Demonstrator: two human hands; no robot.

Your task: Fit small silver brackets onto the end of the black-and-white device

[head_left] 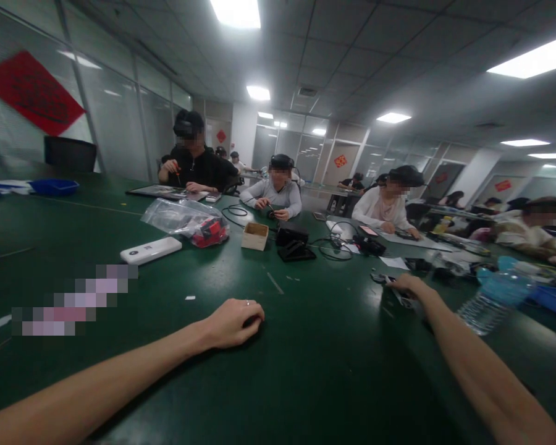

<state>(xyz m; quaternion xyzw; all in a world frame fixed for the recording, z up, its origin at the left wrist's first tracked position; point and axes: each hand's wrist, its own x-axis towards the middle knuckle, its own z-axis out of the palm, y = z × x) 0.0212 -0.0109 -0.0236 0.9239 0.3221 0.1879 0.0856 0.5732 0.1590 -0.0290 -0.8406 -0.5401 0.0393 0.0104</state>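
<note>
My left hand (235, 322) rests on the green table (306, 371) with its fingers loosely curled and a ring on one finger. Nothing shows inside the curl. Farther right, my right hand (410, 287) reaches to a small dark and silvery item (402, 299) lying on the table. The fingertips are at its near edge, and its exact shape is too small to make out. A dark piece (378, 278) lies just left of those fingers. Beside my right forearm is a clear blue-tinted plastic bottle (484, 306).
A white device (151, 251), a plastic bag with red items (185, 222), a small open box (254, 237) and a black stand (296, 250) lie ahead. Cables and papers sit behind. A blue tray (553, 300) is at right. Several people work across the table.
</note>
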